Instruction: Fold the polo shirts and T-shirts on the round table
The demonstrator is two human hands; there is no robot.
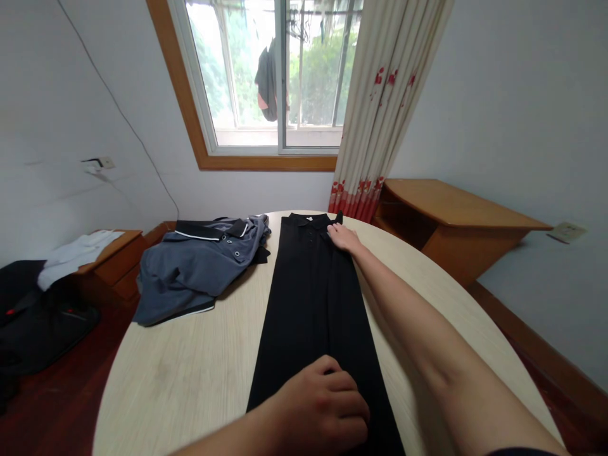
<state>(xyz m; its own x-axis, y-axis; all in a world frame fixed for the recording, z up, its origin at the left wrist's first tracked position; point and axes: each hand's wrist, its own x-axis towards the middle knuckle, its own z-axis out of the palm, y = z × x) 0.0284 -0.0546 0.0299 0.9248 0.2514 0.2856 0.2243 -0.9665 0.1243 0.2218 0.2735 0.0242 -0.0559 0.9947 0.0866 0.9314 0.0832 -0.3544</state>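
A black polo shirt (pixel 304 297) lies in a long narrow strip down the table, collar at the far end and a short row of buttons just below it. My right hand (pixel 344 238) reaches to the far right corner of the shirt by the collar, fingers bent over the fabric there. Close to me, my left hand (pixel 325 402) rests on the lower part of the shirt with its fingers curled into the cloth; the fingertips are hidden. Left of the black shirt, a grey-blue polo shirt (pixel 190 269) with a black, white-edged collar lies loosely bunched.
The round, pale wooden table (pixel 190 367) fills the foreground. Behind it are a window (pixel 280 76) and a long curtain (pixel 380 114). A wooden desk (pixel 456 206) stands at the right. A wooden cabinet (pixel 116 256) with white cloth and a black bag (pixel 47 329) are at the left.
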